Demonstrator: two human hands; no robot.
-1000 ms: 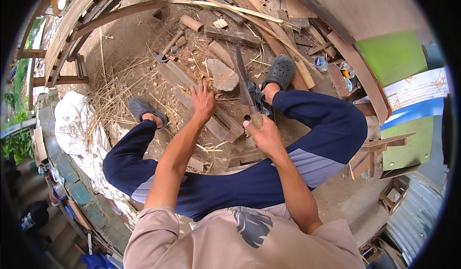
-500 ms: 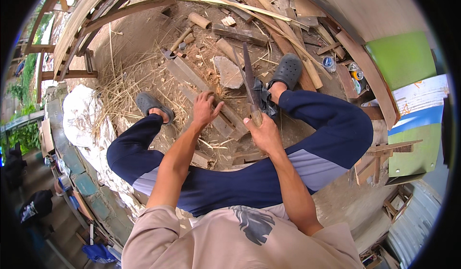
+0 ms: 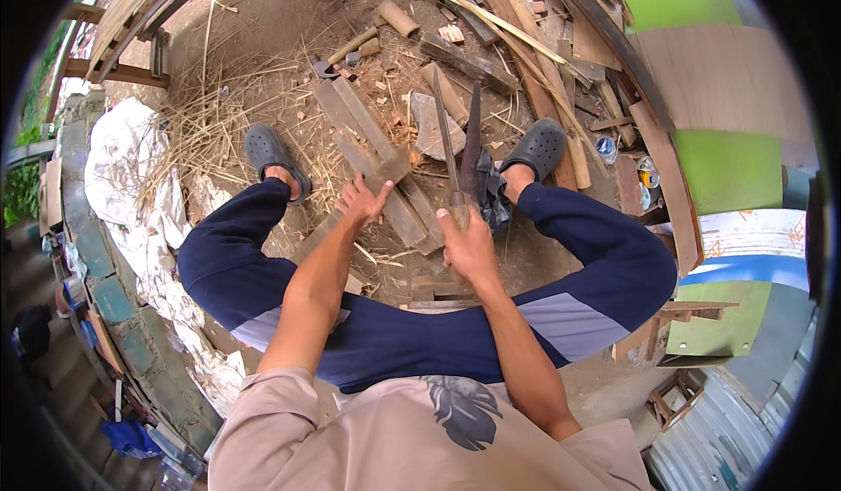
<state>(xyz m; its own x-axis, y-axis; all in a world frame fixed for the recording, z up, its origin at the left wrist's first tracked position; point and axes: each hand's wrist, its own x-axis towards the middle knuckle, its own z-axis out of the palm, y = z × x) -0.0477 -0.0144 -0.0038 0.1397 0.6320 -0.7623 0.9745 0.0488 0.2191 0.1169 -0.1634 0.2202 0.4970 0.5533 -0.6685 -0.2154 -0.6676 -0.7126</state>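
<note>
My left hand [image 3: 357,202] is closed around a short wooden slat [image 3: 391,168], which lies crosswise over a pair of longer wooden planks [image 3: 350,105] on the dirt ground. The thumb points along its near side. My right hand [image 3: 469,246] grips the wooden handle of a long knife [image 3: 447,141], its narrow blade pointing away from me. Just right of the blade stands a dark, pointed strip [image 3: 471,132]; I cannot tell whether it is a separate piece. Crumpled black plastic [image 3: 495,206] sits beside it, near my right foot. A flat grey stone [image 3: 435,127] lies beyond the knife.
Straw and wood chips [image 3: 223,132] litter the ground at the left. A white sack [image 3: 131,184] lies along a low block wall [image 3: 109,298]. Bamboo pieces [image 3: 399,20] and long boards [image 3: 534,70] lie at the far side. Cans [image 3: 648,178] stand at the right.
My left hand has taken hold of the slat, whose end now shows across the planks. My right hand keeps the knife, which has turned slightly. The whole view has shifted a little.
</note>
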